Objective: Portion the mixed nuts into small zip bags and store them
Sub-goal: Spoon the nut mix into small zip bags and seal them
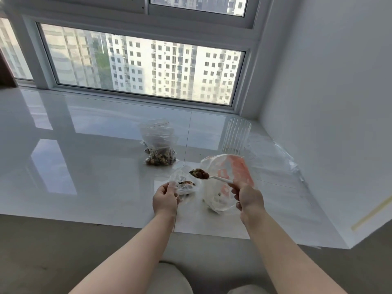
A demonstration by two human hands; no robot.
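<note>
The white spoon (209,177) serves as the reference point.

Left of the spoon, the left hand (165,199) has its fingers curled around the rim of a small clear zip bag (184,183), pinching the thin, crinkled plastic so the mouth stays open. A small amount of dark mixed nuts lies inside this bag; their individual kinds are too small to make out.

Beyond the spoon and slightly left, filled zip bags (160,149) rest in a pile on the glossy white sill (84,145). The front one shows brown nuts through clear film; how many bags lie behind it cannot be told.

The right hand (247,195) grips the spoon handle, fingers closed around it. The handle end is hidden inside the hand. The bowl of the spoon carries a heap of nuts (199,173) and hovers above the open mouth of the small bag.

Directly behind and right of the spoon stands a large white bag (224,183) with pink-red print, soft and slumped, partly hidden by the right hand. Its print is unreadable.

Beyond the spoon to the right stands a clear ribbed cup (236,135). Farther right, crumpled clear plastic sheet (282,166) lies against the wall.
</note>
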